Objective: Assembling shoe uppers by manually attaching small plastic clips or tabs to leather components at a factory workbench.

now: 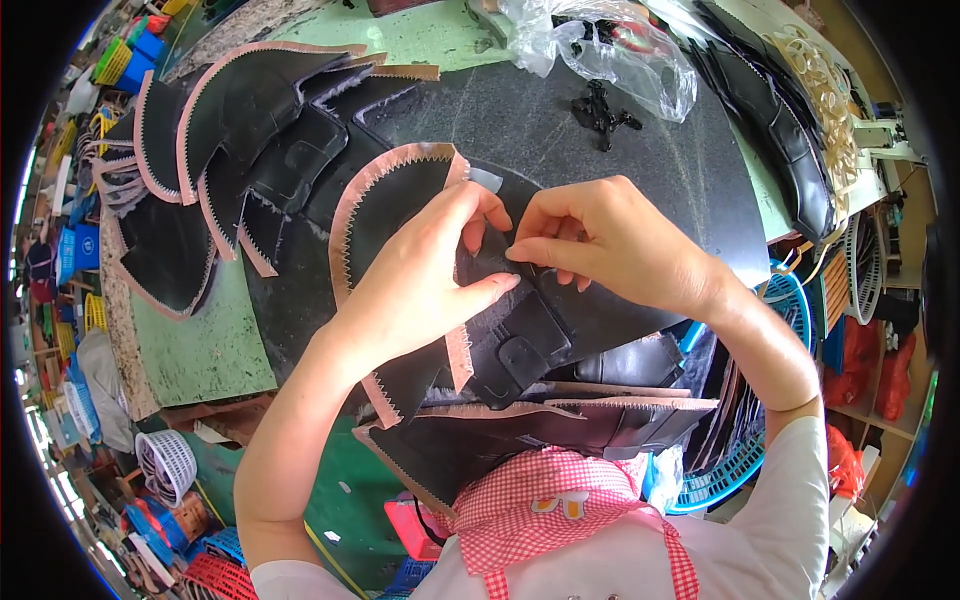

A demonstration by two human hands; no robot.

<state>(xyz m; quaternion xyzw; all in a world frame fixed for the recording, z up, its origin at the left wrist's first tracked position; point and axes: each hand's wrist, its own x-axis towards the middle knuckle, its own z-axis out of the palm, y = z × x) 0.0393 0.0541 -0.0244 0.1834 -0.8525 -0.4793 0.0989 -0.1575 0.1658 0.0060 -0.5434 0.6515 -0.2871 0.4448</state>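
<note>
A black leather-like piece (pixel 393 194) with a pink zigzag-cut border lies in front of me on the dark work mat. My left hand (pixel 425 265) rests over it, thumb stretched out and apart from the bent fingers. My right hand (pixel 600 240) hovers close to the left fingertips, its thumb and index finger pinched together. Whatever sits in that pinch is too small or hidden to name. Just below the hands is a black strap tab (pixel 522 352), part of a black piece. Another bordered black panel (pixel 500 435) stands at the table's near edge, against my checked apron (pixel 545 500).
Similar black pieces (pixel 270 130) are piled at the left of the dark mat (pixel 690 190). Small black fittings (pixel 603 115) lie near a clear plastic bag (pixel 640 60). Long black parts (pixel 790 150) rest at the right, above a blue basket (pixel 735 480).
</note>
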